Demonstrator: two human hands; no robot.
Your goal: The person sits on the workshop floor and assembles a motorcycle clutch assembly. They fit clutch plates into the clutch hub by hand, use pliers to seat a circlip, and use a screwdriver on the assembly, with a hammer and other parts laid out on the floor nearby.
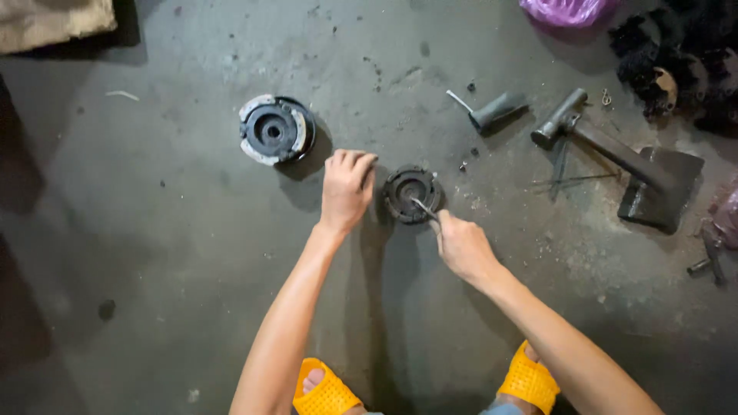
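Yellow sandals (329, 393); purple bag (566, 11) top-right.

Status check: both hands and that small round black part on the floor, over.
Left hand steadies the small round black part. Right hand holds a thin metal tool on it. Larger round part lies apart.

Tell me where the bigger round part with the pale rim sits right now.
In the head view, the bigger round part lies on the concrete floor, up and left of the left hand, apart from it.
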